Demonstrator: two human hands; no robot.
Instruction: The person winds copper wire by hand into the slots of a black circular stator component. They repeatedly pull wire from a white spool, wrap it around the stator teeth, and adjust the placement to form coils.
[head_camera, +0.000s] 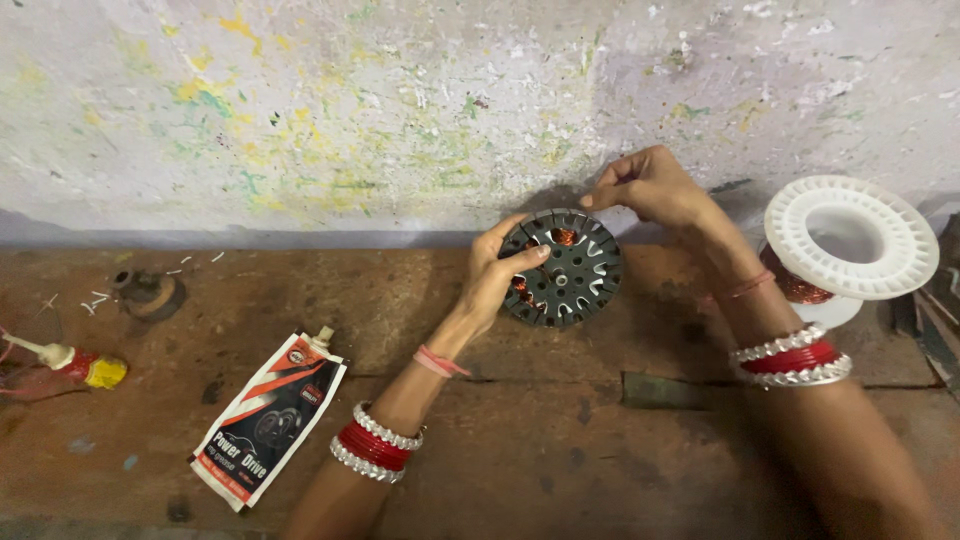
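A dark round slotted metal stator core (565, 270) with copper wire wound in some slots is held up above the brown work surface. My left hand (497, 268) grips its left rim, thumb across the face. At the core's top edge, my right hand (650, 186) pinches with closed fingers; whether a fine wire is between them is too small to tell. Both wrists carry red and silver bangles.
A white plastic spool (850, 238) of copper wire stands at the right. A white, black and red pouch with a nozzle (268, 416) lies at lower left. A small glue bottle (70, 362) and a round metal part (148, 294) sit left. A paint-flecked wall (400, 110) runs behind.
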